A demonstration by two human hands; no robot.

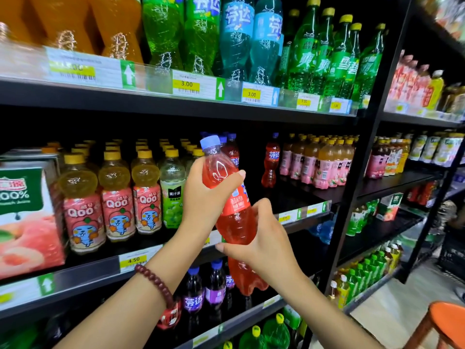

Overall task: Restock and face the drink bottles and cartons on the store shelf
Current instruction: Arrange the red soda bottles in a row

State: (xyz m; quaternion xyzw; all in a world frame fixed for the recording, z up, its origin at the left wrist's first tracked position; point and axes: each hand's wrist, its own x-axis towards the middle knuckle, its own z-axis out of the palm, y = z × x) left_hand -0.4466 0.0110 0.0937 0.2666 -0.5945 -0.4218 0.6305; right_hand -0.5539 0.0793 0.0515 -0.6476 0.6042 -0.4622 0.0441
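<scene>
From my head camera, I am looking at dark store shelves packed with drinks. I hold a red soda bottle [232, 210] with a pale blue cap, tilted so the cap leans up and to the left, in front of the middle shelf [100, 268]. My left hand [205, 197] wraps its upper body, thumb across the front just above the red label; this grip is clamped on the bottle. My right hand [261, 244] cups the lower body from the right, fingers curled around it, thumb underneath; this grip is also clamped on the bottle. A dark red bead bracelet [157, 282] circles my left wrist.

Behind the bottle, on the middle shelf, more red sodas with blue caps stand in a short row, and one red soda [271, 162] stands alone to their right. To the left are yellow-capped Qoo bottles [115, 197] with pink labels, a green grape drink [173, 190], and a peach juice carton [25, 217] at the far left. The shelf above carries orange, green and blue sodas [264, 39]. The shelf below holds purple sodas [192, 295]. An orange stool [445, 321] shows at lower right.
</scene>
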